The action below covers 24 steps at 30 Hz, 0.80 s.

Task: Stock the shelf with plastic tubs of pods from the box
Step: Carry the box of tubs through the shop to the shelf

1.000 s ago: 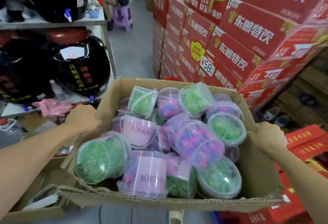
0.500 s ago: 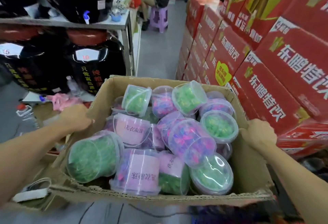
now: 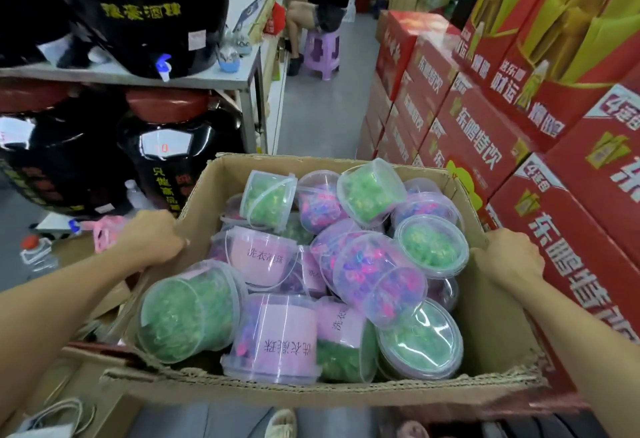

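Left hand: the left hand (image 3: 152,235) is gripping the left wall of the cardboard box (image 3: 311,399), fingers curled over its edge.
Right hand: the right hand (image 3: 507,257) is clamping the right wall the same way.
Tubs: the plastic tubs of pods (image 3: 379,280) are lying heaped inside the box, some on their sides, none shelved yet.
Spill risk: the top tubs are sitting loose near the rim; tilting the box is likely to send one rolling out.
Box risk: the near edge is looking torn and soft, so the wall may be buckling under the load.
Collision risk: the red drink cartons (image 3: 485,132) are standing just beside the right hand, and the dark jars (image 3: 173,160) are crowding the left.
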{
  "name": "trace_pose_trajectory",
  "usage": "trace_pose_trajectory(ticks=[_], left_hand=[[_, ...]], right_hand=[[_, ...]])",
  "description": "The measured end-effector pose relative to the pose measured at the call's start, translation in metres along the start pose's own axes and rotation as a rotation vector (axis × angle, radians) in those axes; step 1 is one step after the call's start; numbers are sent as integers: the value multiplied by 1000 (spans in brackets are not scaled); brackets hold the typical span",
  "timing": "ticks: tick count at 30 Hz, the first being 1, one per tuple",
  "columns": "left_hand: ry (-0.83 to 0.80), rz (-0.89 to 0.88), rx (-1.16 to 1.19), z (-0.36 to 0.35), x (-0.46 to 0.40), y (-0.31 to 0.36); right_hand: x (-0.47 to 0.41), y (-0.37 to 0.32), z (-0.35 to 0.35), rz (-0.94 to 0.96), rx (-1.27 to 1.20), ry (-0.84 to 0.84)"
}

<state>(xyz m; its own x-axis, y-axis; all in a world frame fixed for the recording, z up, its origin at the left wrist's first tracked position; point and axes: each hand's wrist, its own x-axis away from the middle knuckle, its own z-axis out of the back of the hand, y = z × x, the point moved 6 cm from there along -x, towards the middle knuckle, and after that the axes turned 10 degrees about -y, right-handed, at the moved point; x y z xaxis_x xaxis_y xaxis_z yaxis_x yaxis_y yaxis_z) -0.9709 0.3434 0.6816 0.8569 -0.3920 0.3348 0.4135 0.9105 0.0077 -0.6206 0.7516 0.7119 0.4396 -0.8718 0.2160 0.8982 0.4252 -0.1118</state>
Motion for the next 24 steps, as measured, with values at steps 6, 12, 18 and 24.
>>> trace_pose_trajectory(ticks=[6, 12, 18, 24], left_hand=[[-26, -19, 61, 25, -75, 8], [5, -13, 87, 54, -123, 17], [-11, -5, 164, 74, -171, 25], [-23, -6, 122, 89, -221, 50]], right_hand=[[-45, -40, 10, -49, 32, 43], [-82, -72, 21, -70, 20, 63], [-132, -97, 37, -63, 20, 91], [-199, -115, 46, -35, 41, 80]])
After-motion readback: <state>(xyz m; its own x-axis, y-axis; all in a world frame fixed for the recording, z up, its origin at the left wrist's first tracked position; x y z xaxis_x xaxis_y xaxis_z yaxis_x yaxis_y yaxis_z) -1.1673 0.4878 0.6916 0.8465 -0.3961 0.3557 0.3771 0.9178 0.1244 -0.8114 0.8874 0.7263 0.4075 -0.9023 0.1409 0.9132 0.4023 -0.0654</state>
